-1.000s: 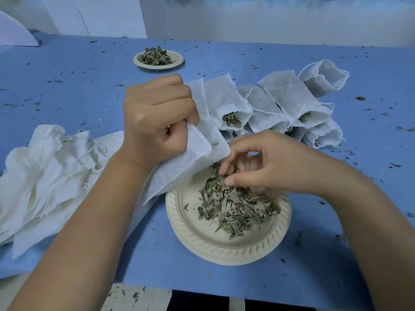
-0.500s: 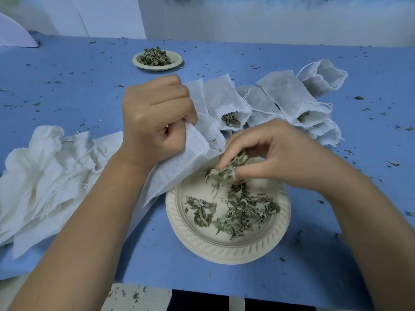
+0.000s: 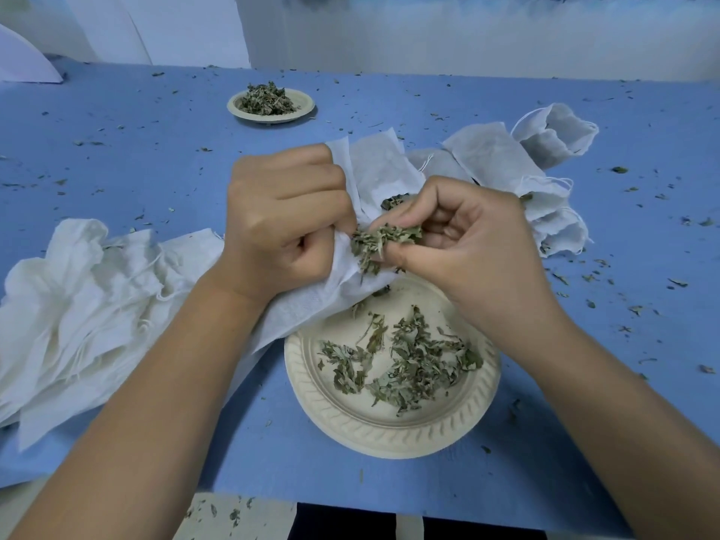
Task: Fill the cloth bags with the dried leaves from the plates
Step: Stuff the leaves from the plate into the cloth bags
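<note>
The left hand (image 3: 284, 224) is closed in a fist around the upper edge of a white cloth bag (image 3: 307, 309), which comes out below the fist. The bag's long axis runs from the lower left to the upper right, and its mouth points toward the right hand (image 3: 467, 243). That hand pinches a small bunch of dried green leaves (image 3: 383, 239) between thumb and fingertips, just at the bag's mouth and touching the cloth. The bag's lower part lies over the far-left rim of a round cream paper plate (image 3: 374, 434) that holds loose dried leaves (image 3: 413, 364) on the blue table (image 3: 117, 157).
</note>
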Available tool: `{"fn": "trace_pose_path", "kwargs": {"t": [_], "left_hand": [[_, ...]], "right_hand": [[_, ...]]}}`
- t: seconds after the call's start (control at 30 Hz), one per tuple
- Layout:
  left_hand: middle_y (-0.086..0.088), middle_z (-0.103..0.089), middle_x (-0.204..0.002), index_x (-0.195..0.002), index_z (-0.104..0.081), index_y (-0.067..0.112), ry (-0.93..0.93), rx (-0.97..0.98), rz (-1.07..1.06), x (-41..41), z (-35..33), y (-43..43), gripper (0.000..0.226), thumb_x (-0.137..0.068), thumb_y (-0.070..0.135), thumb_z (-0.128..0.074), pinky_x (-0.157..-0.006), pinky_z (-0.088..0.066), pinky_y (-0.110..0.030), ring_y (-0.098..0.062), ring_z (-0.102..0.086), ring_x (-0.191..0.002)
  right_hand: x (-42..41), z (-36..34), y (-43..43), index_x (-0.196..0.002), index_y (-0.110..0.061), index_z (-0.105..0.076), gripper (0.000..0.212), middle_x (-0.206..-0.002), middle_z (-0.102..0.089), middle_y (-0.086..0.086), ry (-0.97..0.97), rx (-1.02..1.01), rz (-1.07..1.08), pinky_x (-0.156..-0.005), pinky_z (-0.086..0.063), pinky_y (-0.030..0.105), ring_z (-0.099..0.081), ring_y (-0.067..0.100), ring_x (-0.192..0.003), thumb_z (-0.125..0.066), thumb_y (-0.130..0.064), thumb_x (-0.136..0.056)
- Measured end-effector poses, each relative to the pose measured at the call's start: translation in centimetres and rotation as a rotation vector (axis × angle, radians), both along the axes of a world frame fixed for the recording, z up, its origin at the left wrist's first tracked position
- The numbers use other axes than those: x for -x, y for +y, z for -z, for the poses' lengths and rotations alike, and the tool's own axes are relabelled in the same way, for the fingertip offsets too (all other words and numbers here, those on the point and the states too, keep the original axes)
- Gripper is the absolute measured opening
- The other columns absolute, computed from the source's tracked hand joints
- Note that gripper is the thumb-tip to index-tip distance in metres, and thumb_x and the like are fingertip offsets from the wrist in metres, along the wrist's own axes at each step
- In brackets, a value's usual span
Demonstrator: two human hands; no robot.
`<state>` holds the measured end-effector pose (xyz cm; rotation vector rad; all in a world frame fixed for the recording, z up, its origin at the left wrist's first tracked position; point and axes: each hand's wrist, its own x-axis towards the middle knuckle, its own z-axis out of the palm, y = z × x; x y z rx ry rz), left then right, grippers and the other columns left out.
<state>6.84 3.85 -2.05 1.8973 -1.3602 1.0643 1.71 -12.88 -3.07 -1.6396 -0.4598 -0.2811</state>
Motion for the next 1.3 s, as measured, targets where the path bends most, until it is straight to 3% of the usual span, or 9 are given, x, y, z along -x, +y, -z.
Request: {"fn": "trace_pose_path", "kwargs": {"t": [0.07,0.17,0.3,0.43,0.63,0.97,1.03,1.2,1.3], "left_hand": [[-0.011,-0.042,-0.043,-0.042,-0.049,0.002,-0.004,-0.007,0.009,0.0,0.0,-0.1,0.027,-0.052,-0.016,-0.032,-0.041,-0.023,-0.033,-0.023,-0.032,-0.043],[-0.011,-0.042,-0.044,-0.042,-0.049,0.002,0.001,-0.005,0.024,0.0,0.0,0.0,0.027,-0.052,-0.016,-0.031,-0.041,-0.024,-0.033,-0.024,-0.033,-0.043],[-0.011,-0.042,-0.044,-0.045,-0.049,0.002,-0.004,-0.007,0.032,-0.1,0.0,0.1,0.026,-0.052,-0.015,-0.03,-0.041,-0.024,-0.033,-0.024,-0.034,-0.043],[-0.01,-0.042,-0.046,-0.061,-0.042,0.012,-0.032,0.005,0.038,-0.1,0.2,-0.1,0.03,-0.054,-0.015,-0.031,-0.042,-0.023,-0.034,-0.023,-0.033,-0.045],[-0.011,-0.046,-0.045,-0.044,-0.051,0.002,0.006,0.01,0.0,0.0,0.0,0.1,0.028,-0.054,-0.017,-0.032,-0.041,-0.025,-0.035,-0.024,-0.036,-0.044],[-0.011,-0.043,-0.044,-0.043,-0.049,0.001,-0.001,-0.001,0.001,0.1,0.1,-0.1,0.026,-0.054,-0.015,-0.032,-0.041,-0.024,-0.035,-0.024,-0.033,-0.045],[-0.011,-0.043,-0.045,-0.044,-0.05,0.002,-0.002,-0.009,0.001,0.0,0.2,-0.2,0.028,-0.057,-0.017,-0.034,-0.041,-0.024,-0.034,-0.023,-0.032,-0.046],[-0.011,-0.044,-0.045,-0.044,-0.05,0.002,0.004,0.001,-0.001,0.0,0.1,0.0,0.028,-0.055,-0.018,-0.034,-0.042,-0.024,-0.034,-0.023,-0.033,-0.045],[-0.01,-0.044,-0.045,-0.044,-0.05,0.003,-0.001,-0.005,0.02,0.1,0.1,-0.2,0.028,-0.054,-0.017,-0.033,-0.043,-0.024,-0.034,-0.023,-0.033,-0.045]], "right_hand": [[0.0,0.0,0.1,-0.067,-0.018,-0.06,0.034,-0.081,-0.073,0.008,0.017,0.039,0.039,-0.074,-0.06,0.04,-0.071,0.029,-0.077,-0.076,0.011,-0.068],[0.0,-0.6,-0.2,-0.07,-0.013,-0.063,0.027,-0.074,-0.073,0.004,0.08,-0.068,0.013,-0.066,-0.058,0.023,-0.071,0.018,-0.067,-0.076,0.011,-0.068],[-0.2,-1.1,-0.6,-0.071,-0.007,-0.06,0.023,-0.066,-0.071,-0.002,0.12,-0.203,0.018,-0.063,-0.056,0.02,-0.068,0.01,-0.059,-0.073,0.012,-0.07],[0.5,-0.3,0.6,-0.067,-0.013,-0.061,0.03,-0.072,-0.07,-0.005,0.039,-0.089,0.048,-0.071,-0.056,0.02,-0.067,0.008,-0.07,-0.076,0.013,-0.067],[1.0,-0.2,0.4,-0.071,-0.014,-0.059,0.025,-0.082,-0.07,0.0,-0.158,0.034,0.069,-0.074,-0.055,0.023,-0.069,0.012,-0.08,-0.074,0.006,-0.068],[0.5,0.2,0.5,-0.074,-0.007,-0.068,0.016,-0.08,-0.071,0.002,-0.141,0.277,0.039,-0.075,-0.056,0.033,-0.068,0.019,-0.076,-0.072,0.007,-0.068],[0.3,0.1,0.3,-0.084,-0.004,-0.071,0.02,-0.088,-0.069,0.003,-0.152,0.359,-0.012,-0.077,-0.055,0.027,-0.066,0.016,-0.082,-0.069,0.008,-0.069],[0.2,-0.7,-0.8,-0.085,-0.01,-0.059,0.028,-0.088,-0.061,0.004,0.002,0.142,-0.122,-0.072,-0.055,0.024,-0.063,0.019,-0.085,-0.074,0.008,-0.072],[0.5,-0.2,-0.1,-0.072,-0.005,-0.066,0.016,-0.073,-0.065,0.007,-0.192,0.239,0.017,-0.066,-0.055,0.028,-0.063,0.02,-0.071,-0.073,0.01,-0.071]]}}
